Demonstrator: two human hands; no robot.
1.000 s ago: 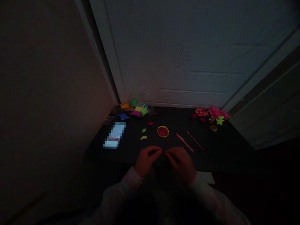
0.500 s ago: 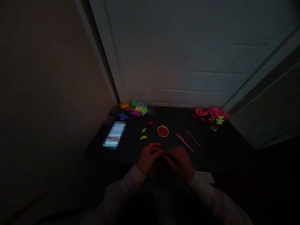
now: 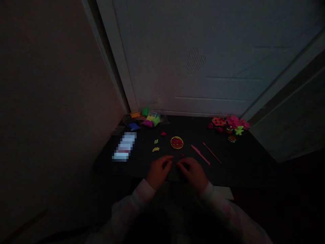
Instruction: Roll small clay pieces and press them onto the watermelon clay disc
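Note:
Just past the near edge of the dark table, my left hand (image 3: 158, 171) has its thumb and fingers apart, with nothing visible between them. My right hand (image 3: 193, 172) is beside it, thumb and forefinger pinched on a small bit of red clay (image 3: 177, 164), dim and mostly covered by the fingertips. Beyond the hands lies a round clay pizza (image 3: 176, 142), red with a yellow rim and small dots. A tiny red clay ball (image 3: 182, 155) rests between the pizza and my right hand. To the right are a pink clay knife (image 3: 200, 155) and a thin pink stick tool (image 3: 212, 153).
Left of the pizza lie yellow (image 3: 155, 149), green (image 3: 156, 141) and red (image 3: 163, 134) clay pieces. A blurred-out phone-like screen (image 3: 124, 146) is farther left. Bagged colored clay packs (image 3: 147, 118) and bright clay figures (image 3: 233, 123) occupy the back corners, before a white door (image 3: 162, 61).
My hands have moved slightly apart. The red clay bit, earlier between both hands' fingertips, is now at my right fingertips. My left thumb and fingers have parted.

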